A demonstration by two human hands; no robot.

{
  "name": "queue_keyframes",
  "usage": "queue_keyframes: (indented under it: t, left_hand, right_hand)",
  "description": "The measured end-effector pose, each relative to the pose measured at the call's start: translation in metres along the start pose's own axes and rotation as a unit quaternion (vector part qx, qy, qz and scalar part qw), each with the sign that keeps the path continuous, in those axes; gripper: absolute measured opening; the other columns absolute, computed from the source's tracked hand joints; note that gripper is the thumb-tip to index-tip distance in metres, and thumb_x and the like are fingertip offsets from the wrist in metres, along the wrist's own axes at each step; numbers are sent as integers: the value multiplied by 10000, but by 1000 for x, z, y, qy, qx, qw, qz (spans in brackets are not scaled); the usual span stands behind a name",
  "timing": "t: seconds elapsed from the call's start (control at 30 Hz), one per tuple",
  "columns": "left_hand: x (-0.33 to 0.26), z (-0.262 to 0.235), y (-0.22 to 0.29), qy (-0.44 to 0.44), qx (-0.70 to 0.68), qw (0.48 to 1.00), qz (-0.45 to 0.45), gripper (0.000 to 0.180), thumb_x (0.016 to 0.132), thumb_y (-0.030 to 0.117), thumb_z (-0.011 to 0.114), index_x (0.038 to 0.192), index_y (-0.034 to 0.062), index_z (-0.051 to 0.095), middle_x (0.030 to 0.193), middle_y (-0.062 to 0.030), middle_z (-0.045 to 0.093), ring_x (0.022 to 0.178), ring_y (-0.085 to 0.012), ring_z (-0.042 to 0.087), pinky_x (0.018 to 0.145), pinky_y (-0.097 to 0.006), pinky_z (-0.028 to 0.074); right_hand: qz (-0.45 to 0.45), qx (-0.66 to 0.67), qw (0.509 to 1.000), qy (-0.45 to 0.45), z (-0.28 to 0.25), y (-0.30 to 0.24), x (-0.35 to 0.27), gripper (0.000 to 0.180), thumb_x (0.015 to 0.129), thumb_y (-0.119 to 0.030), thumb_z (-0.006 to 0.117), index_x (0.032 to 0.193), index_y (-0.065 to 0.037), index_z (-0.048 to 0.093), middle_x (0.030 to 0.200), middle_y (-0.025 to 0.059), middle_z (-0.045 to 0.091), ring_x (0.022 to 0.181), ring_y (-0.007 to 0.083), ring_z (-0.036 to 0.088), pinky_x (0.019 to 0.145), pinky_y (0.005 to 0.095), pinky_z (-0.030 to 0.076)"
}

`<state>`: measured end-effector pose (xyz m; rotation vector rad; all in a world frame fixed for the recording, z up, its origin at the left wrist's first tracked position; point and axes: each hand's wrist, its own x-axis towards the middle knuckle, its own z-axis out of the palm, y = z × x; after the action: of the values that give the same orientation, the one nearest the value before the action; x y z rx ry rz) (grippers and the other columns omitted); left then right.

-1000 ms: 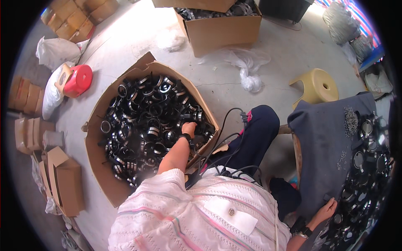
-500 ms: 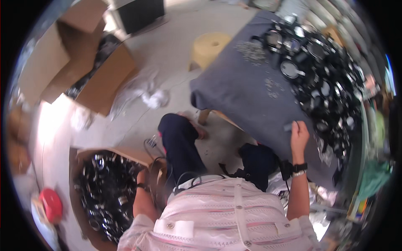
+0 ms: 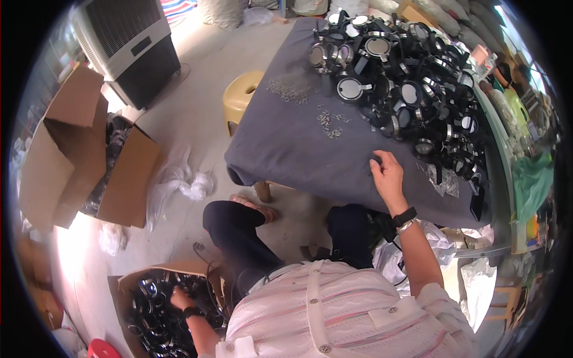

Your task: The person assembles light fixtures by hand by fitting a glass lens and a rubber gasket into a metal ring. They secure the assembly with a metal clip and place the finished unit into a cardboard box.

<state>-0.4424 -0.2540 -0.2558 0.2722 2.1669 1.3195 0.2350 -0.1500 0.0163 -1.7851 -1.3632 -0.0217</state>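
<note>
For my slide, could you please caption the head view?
Left hand in box of black rings; right hand on grey-clothed table.

I see bright daylight glaring off the floor (image 3: 77, 256) at lower left; fisheye bends the edges, dark rim, slight blur.

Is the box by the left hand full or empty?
Partly full. The open box holds many black rings, and the left hand reaches into them.
</note>
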Motion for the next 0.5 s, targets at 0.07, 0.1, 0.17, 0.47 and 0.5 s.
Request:
queue_keyframes:
  t: [0.07, 0.1, 0.17, 0.47, 0.5]
  left_hand:
    - [-18, 2, 51, 35, -111, 992, 52, 341, 849, 320, 623, 689, 20, 592, 578, -65, 557, 408, -148, 434, 365, -292, 300]
    - [3, -23, 54, 103, -64, 987, 103, 342, 852, 321, 616, 743, -2, 616, 607, -73, 583, 430, -163, 465, 404, -299, 358]
    - [-51, -7, 133, 107, -78, 975, 178, 324, 858, 284, 605, 863, -36, 657, 724, -84, 634, 587, -175, 553, 523, -313, 436]
    - [-232, 146, 322, -209, -47, 849, 483, 313, 973, 214, 448, 853, -37, 592, 707, -30, 508, 696, -129, 518, 700, -264, 420]
    - [-245, 166, 330, -278, -69, 817, 500, 297, 983, 193, 425, 875, -40, 575, 715, -39, 513, 690, -126, 498, 689, -264, 421]
  right_hand:
    - [-35, -61, 998, 2, -2, 1, -1, 166, 793, -103, 652, 935, -20, 632, 842, 111, 591, 662, 261, 598, 615, 350, 484]
    - [-84, -80, 993, 3, 5, -8, 1, 168, 763, -118, 661, 907, -31, 646, 833, 108, 567, 725, 290, 595, 648, 385, 484]
    - [-109, -113, 988, -1, 7, -7, -2, 146, 737, -122, 661, 855, -38, 644, 836, 118, 550, 799, 311, 570, 697, 412, 473]
    - [-139, -139, 980, 35, 1, -9, -23, 153, 809, -146, 615, 927, -50, 623, 858, 89, 546, 861, 291, 555, 764, 396, 443]
    - [-136, -108, 983, 54, -1, -14, -29, 139, 814, -146, 607, 914, -50, 617, 859, 87, 547, 860, 288, 557, 774, 389, 442]
